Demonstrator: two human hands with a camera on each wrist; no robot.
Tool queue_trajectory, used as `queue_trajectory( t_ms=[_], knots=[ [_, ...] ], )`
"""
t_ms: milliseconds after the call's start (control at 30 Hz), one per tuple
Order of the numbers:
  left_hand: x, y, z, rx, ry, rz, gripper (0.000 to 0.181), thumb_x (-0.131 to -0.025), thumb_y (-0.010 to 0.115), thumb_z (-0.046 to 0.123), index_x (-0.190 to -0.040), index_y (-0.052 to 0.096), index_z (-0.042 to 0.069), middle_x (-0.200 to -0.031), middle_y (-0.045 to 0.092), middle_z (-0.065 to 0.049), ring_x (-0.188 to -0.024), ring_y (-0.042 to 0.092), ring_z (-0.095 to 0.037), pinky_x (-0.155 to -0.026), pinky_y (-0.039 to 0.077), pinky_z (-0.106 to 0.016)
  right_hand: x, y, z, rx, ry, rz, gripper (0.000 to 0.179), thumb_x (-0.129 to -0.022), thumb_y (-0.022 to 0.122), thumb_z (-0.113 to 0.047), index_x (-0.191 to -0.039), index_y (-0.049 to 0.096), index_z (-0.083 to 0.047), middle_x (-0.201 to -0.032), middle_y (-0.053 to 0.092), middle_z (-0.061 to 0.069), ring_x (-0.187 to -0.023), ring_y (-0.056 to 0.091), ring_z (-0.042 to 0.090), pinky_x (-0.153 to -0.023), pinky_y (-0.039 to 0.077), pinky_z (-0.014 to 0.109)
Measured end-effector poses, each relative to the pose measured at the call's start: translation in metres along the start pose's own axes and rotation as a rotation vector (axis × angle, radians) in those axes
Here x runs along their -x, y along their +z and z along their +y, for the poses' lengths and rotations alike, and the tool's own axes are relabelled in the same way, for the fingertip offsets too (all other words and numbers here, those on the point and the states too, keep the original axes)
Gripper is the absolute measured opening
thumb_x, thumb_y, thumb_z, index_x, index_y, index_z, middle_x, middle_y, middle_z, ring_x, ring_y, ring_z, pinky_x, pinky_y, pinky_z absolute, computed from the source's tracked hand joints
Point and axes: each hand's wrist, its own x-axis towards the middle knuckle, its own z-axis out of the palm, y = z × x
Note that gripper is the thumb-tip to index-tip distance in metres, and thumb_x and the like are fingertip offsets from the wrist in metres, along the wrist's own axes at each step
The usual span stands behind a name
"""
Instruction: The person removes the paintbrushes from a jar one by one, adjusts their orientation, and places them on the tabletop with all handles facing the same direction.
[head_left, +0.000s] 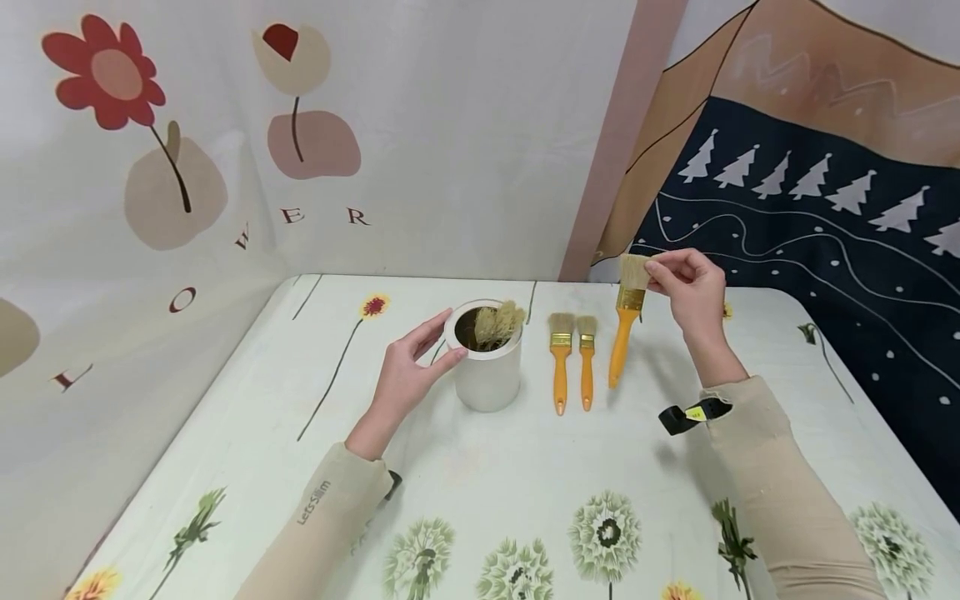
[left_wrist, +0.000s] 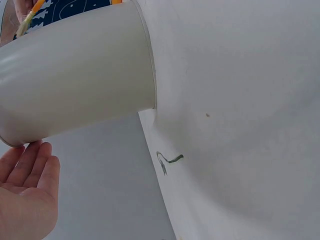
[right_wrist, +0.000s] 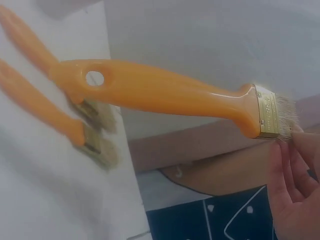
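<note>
My left hand (head_left: 411,367) holds a white cylindrical pot (head_left: 487,385) at its rim, thumb at the front and fingers along the left side. The pot stands upright on the table, and a pale frayed tuft (head_left: 498,325) sticks out of its dark opening. In the left wrist view the fingertips meet the pot (left_wrist: 75,75) at its rim end. My right hand (head_left: 692,292) pinches a wide paintbrush (head_left: 625,321) by its bristles. Its orange handle (right_wrist: 160,87) hangs down, with a gold ferrule between handle and bristles.
Two smaller paintbrushes, a medium one (head_left: 560,367) and a narrow one (head_left: 587,367), lie side by side between the pot and the raised brush. A flower-printed cloth covers the table (head_left: 480,467). Printed curtains (head_left: 465,150) hang behind it.
</note>
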Motion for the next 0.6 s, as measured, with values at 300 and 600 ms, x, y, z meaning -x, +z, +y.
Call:
queue_trajectory(
  t_ms=[300,600],
  knots=[
    [0.001,0.001,0.001,0.01,-0.005,-0.005,0.061,-0.089,0.077,0.022,-0.145,0.054,0.013,-0.148,0.054,-0.008,-0.137,0.053,-0.024,-0.114,0.045,-0.03,-0.002,-0.003,0.02,0.09,0.08,-0.025,0.008,-0.089,0.073,-0.013,-0.095,0.07,-0.012,-0.078,0.067,-0.018,-0.068,0.066,-0.004,-0.067,0.059,0.01],
    [0.001,0.0,0.002,0.008,0.001,-0.003,0.061,-0.089,0.077,0.02,-0.145,0.054,0.012,-0.148,0.054,-0.008,-0.137,0.052,-0.024,-0.114,0.045,-0.03,-0.008,-0.002,0.045,0.194,0.14,-0.051,0.023,-0.092,0.071,-0.015,-0.108,0.067,0.0,-0.071,0.063,-0.025,-0.063,0.063,-0.007,-0.065,0.058,0.008]
  ],
)
